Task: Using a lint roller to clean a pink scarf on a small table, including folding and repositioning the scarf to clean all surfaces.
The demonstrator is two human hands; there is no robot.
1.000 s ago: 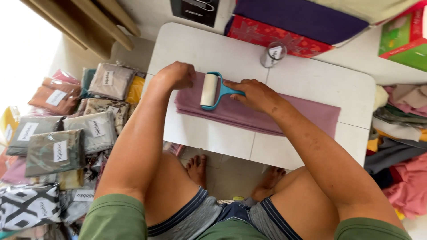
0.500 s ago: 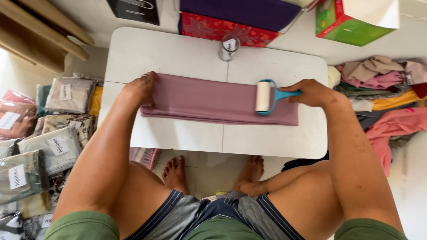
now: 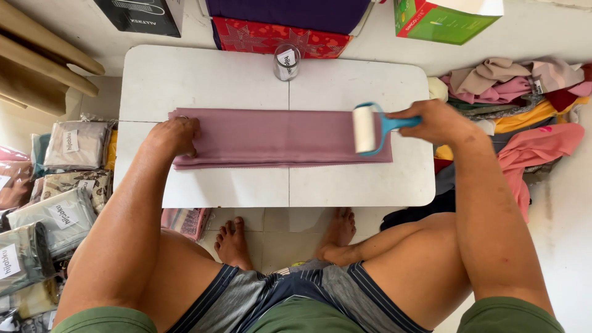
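Folded cloth [image 3: 277, 137] lies lengthwise on table [image 3: 203, 77]; left hand [image 3: 176, 135] on its left end, roller [image 3: 365, 128] on its right end, jar [image 3: 287, 61] behind, packets [image 3: 55, 191] left of table.

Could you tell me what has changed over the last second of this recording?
The right hand drew the lint roller along the folded mauve cloth, from near the left hand to the cloth's right end. The left hand stayed pressed on the left end; the cloth and the small jar kept their places.
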